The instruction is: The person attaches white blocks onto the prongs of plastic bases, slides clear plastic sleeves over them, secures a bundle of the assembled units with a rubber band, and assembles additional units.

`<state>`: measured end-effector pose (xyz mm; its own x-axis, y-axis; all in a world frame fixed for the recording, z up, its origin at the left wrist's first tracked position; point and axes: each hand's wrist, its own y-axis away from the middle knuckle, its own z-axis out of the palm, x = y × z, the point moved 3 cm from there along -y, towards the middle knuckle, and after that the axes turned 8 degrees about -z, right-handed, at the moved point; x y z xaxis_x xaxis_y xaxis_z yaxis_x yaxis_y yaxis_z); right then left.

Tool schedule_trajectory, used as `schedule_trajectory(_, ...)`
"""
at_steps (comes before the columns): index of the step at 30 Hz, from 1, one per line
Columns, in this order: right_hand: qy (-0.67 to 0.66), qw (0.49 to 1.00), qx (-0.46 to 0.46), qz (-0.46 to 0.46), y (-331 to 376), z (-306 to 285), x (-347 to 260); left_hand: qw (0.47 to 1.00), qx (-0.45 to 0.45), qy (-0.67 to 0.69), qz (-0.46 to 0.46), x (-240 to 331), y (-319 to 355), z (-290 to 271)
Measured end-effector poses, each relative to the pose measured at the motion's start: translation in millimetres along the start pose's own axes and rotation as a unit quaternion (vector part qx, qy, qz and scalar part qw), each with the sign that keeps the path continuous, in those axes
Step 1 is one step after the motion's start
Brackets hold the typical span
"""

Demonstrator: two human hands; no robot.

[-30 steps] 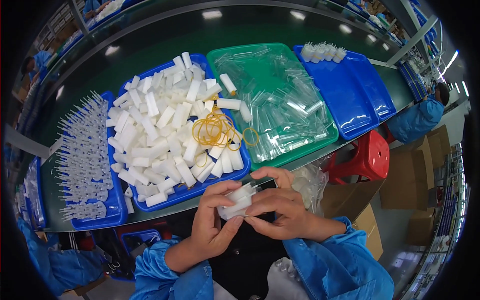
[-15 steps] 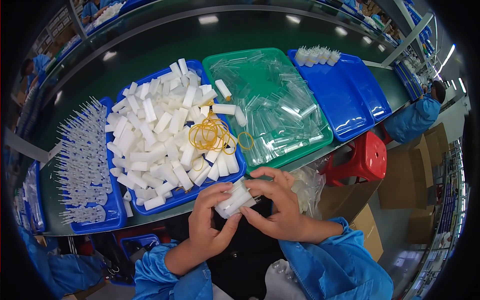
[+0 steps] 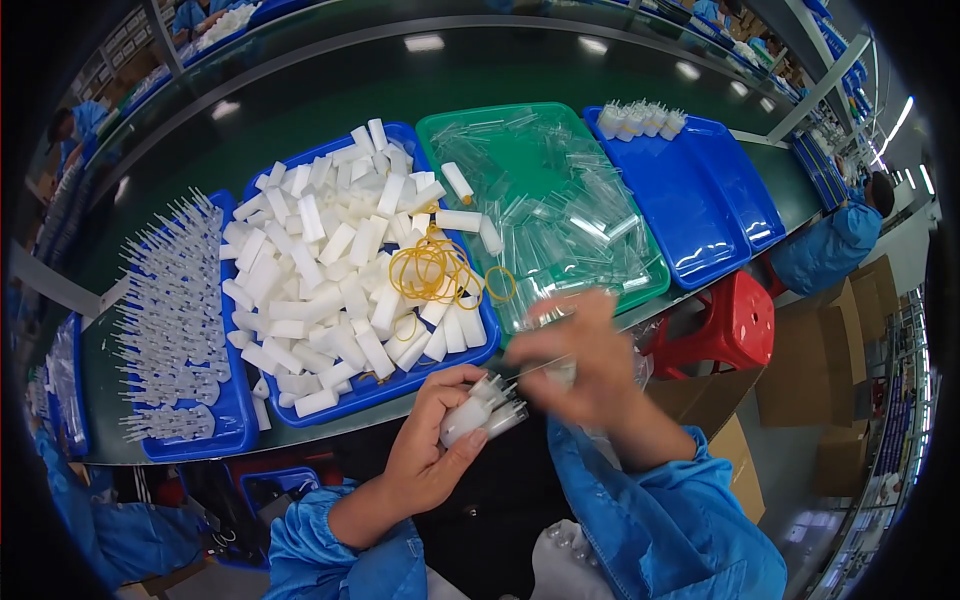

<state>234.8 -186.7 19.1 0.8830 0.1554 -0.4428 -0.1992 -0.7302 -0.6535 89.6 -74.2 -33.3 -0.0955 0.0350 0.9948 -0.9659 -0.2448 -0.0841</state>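
I am keeping my left hand clamped around 1 small white bundle just below the blue tray, upright for access, while my blurred right hand is reaching toward the green tray, fingers unclear.

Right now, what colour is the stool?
Red: the plastic stool shows in the head view.

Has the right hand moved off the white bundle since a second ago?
Yes. The right hand, blurred, has lifted up off the bundle toward the green tray; the left hand alone holds it.
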Motion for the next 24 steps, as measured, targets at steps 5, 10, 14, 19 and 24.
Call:
schedule_trajectory(5,0.358,0.928,0.051,0.091,-19,-19,67,1.000,-0.001,0.010,-0.003,0,-1,0)
schedule_trajectory(10,0.404,0.903,-0.083,0.123,-16,0,86,1.000,0.020,-0.002,0.006,4,-1,-1)
schedule_trajectory(14,0.404,0.902,-0.080,0.128,-15,7,89,1.000,0.027,0.004,0.005,3,1,-1)
schedule_trajectory(19,0.356,0.934,0.010,0.027,-20,2,70,0.998,0.042,0.037,-0.036,0,3,-2)
schedule_trajectory(24,0.006,0.991,0.070,0.118,-13,-10,28,0.995,0.083,-0.048,0.012,8,2,-5)
